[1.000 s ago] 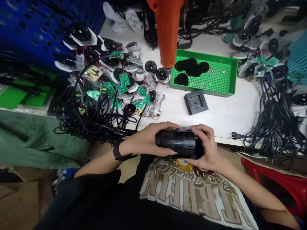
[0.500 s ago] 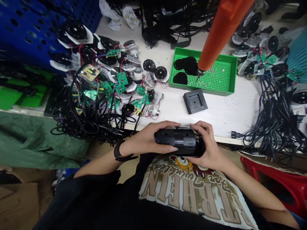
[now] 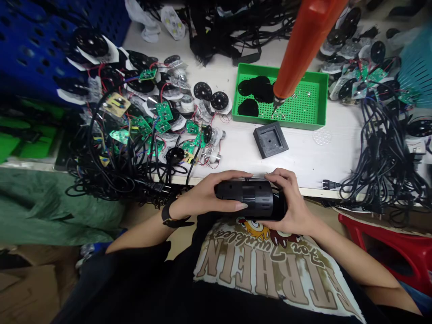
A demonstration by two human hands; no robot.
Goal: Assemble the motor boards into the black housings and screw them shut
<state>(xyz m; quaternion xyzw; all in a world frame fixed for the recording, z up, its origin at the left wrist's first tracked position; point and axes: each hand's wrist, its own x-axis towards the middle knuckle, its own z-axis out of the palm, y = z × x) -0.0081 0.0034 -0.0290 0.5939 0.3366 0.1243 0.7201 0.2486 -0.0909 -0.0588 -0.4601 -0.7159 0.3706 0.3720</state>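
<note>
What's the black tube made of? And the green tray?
The black tube looks like hard plastic, maybe painted metal, mostly satin with a shiny band and slots. The green tray seems plastic, slightly glossy with a grid of small holes.

A white surface runs across the room, its front edge pale. At upper left stands a blue perforated plastic panel. Below, a green sheet hangs in folds above brown cardboard. Tan floor shows beneath the edge; at right sits a red plastic seat. Light is brightest on the surface's middle.
</note>
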